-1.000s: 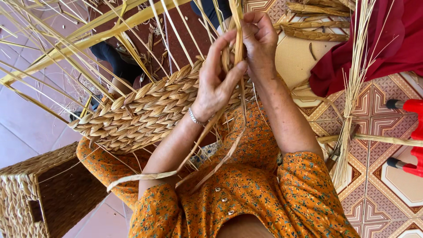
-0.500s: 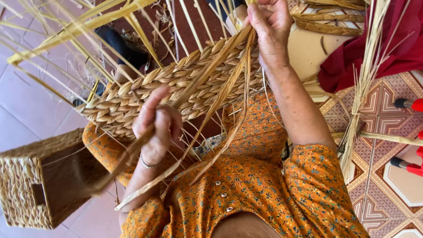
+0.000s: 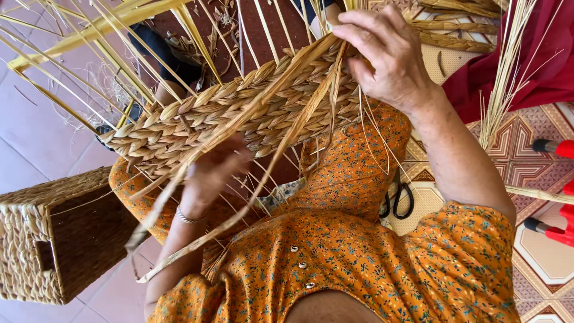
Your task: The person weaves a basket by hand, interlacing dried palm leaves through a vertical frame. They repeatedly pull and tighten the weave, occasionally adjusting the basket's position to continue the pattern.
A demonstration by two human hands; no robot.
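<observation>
Left hand [image 3: 209, 173] lowered, pulling straw strand [image 3: 251, 110], half-woven basket [image 3: 239, 113] just above

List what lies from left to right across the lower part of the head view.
Finished square woven straw basket → left hand gripping a long straw strand → black-handled scissors on the patterned tile floor → red plastic stool legs.

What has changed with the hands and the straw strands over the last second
The left hand dropped from the rim of the woven basket toward the lap, drawing a long straw strand down through its fingers. The right hand stayed clamped on the rim, pinning the strands. The finished basket on the floor has not moved.
</observation>
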